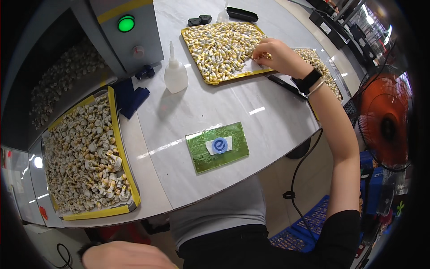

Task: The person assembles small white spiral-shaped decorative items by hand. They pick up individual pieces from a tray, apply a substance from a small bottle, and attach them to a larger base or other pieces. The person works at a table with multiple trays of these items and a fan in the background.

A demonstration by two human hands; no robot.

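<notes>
My right hand (pixel 278 56) reaches over the front right corner of a yellow-edged tray (pixel 207 82) filled with small white-and-yellow pieces (pixel 221 49). Its thumb and fingertips are pinched together among the pieces, and whatever they hold is too small to make out. My left hand (pixel 127 255) is low at the bottom edge, off the table; its fingers are out of sight and the hand is blurred. In front of me lies a green rectangular plate (pixel 201 154). On it sit a white patch and a round blue piece (pixel 220 145) with a curved mark.
A second yellow-edged tray (pixel 134 197) of curled white-and-yellow pieces stands at left, beside a grey machine with a lit green button (pixel 126 23). A translucent squeeze bottle (pixel 176 77) stands mid-table. A black tool (pixel 286 86) lies under my right forearm; an orange fan (pixel 384 119) is at right.
</notes>
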